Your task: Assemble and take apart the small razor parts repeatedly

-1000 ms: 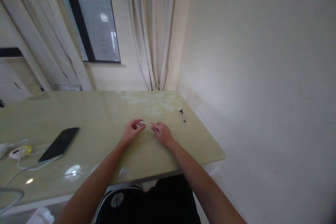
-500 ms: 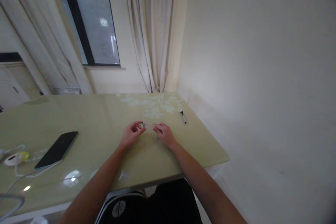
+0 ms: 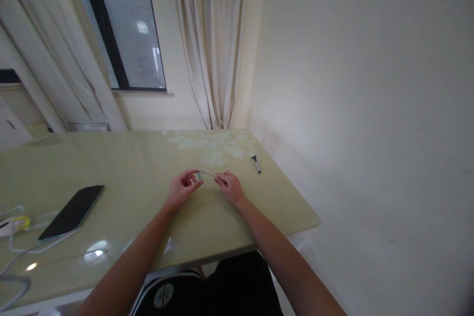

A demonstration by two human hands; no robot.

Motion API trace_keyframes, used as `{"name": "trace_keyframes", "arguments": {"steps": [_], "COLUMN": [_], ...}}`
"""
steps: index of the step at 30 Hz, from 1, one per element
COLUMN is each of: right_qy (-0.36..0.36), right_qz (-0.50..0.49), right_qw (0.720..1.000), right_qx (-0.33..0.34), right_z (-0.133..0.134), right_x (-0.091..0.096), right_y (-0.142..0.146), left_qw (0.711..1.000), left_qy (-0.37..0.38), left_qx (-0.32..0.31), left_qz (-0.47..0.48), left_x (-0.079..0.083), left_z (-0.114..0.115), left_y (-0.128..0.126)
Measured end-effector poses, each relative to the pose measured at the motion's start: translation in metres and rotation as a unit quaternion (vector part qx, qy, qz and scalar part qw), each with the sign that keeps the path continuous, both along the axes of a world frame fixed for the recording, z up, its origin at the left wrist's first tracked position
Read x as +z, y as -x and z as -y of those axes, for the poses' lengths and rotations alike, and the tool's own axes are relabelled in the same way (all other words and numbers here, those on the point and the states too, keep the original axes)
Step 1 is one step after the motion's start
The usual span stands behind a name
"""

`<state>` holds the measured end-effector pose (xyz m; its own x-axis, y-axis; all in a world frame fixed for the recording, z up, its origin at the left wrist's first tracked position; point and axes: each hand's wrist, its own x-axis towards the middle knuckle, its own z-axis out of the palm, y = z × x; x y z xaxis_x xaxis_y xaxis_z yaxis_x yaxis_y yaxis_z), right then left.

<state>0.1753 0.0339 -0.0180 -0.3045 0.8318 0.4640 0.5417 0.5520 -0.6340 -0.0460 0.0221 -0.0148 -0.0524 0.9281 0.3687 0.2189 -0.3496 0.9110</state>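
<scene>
My left hand (image 3: 181, 188) pinches a small flat rectangular piece (image 3: 200, 176), teal with pale edges, between thumb and fingers just above the table. Its exact kind is too small to make out. In my right hand (image 3: 230, 187) is a thin pale stick (image 3: 208, 174), gripped between thumb and fingers. The stick's far end reaches the top of the teal piece, and I cannot tell whether the two touch. A razor (image 3: 256, 164) with a dark head and grey handle lies on the table beyond my right hand.
The glossy pale green table (image 3: 133, 158) has a rounded corner at the right, near the white wall (image 3: 355, 108). On the left lie a black flat tablet-like object (image 3: 71, 212), white cables (image 3: 22, 256) and a white-and-yellow item (image 3: 15, 225). Curtains (image 3: 207, 49) hang behind.
The view has swung slightly, so everything sits a little further left. The teal piece has turned and shows more of its face. Both hands keep their holds.
</scene>
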Motion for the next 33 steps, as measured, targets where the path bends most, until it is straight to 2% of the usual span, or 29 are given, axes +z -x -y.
{"name": "trace_keyframes", "arguments": {"steps": [2, 7, 11, 15, 19, 23, 28, 31, 33], "right_qy": [-0.003, -0.004, -0.008, -0.006, -0.012, -0.009, -0.015, -0.01, -0.009], "right_qz": [0.0, -0.003, 0.002, -0.005, 0.003, 0.0, 0.009, 0.017, 0.017], "right_qw": [1.0, 1.0, 1.0, 1.0, 1.0, 0.999, 0.999, 1.0, 1.0], "right_qx": [0.027, -0.006, 0.021, -0.028, 0.01, -0.033, 0.027, -0.019, -0.019], "right_z": [0.001, 0.002, 0.003, 0.002, 0.001, 0.002, 0.003, 0.003, 0.002], "right_x": [0.001, 0.002, 0.002, 0.001, 0.0, 0.002, 0.003, 0.002, 0.002], "right_y": [0.0, 0.0, 0.0, 0.0, 0.0, -0.001, 0.0, 0.0, -0.001], "left_qw": [1.0, 1.0, 1.0, 1.0, 1.0, 1.0, 1.0, 1.0, 1.0], "left_qy": [-0.002, -0.003, -0.008, -0.012, -0.009, -0.01, -0.017, -0.015, -0.011], "left_qx": [-0.001, 0.003, 0.002, 0.007, 0.007, 0.009, 0.003, 0.011, 0.015], "left_qz": [0.001, -0.007, -0.009, -0.019, -0.004, -0.003, -0.002, -0.009, -0.012], "left_x": [0.001, 0.003, 0.003, 0.005, 0.007, 0.004, -0.003, -0.004, -0.003], "left_z": [0.001, 0.004, 0.004, 0.005, 0.005, 0.004, -0.001, -0.002, -0.001], "left_y": [0.0, -0.001, 0.0, 0.0, -0.001, 0.001, 0.005, 0.006, 0.005]}}
